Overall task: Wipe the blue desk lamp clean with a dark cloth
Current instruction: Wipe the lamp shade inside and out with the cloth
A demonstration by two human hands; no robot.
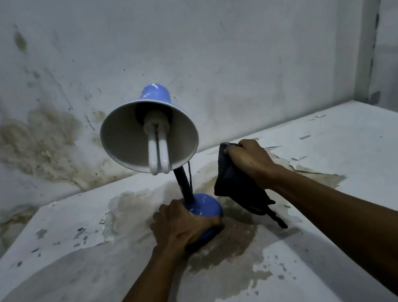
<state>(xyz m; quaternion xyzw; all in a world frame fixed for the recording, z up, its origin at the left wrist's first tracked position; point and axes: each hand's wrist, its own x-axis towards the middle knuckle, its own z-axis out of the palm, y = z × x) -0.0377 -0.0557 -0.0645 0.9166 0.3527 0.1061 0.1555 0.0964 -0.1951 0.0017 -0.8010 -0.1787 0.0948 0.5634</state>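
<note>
On stained table [356, 176], seemingly glossy blue lamp [204, 207]

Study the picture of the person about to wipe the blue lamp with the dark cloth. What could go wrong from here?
1. The bare bulb sticks out past the shade; a careless wipe might knock or crack it.
2. The cloth hangs loose from the right hand and could snag the thin cord.
3. Only the left hand steadies the base; pushing the tilted shade might tip the lamp.

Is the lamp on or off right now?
Off. The bulb inside the shade shows no glow, and the shade's interior looks dull grey, no brighter than the wall behind it.
</note>
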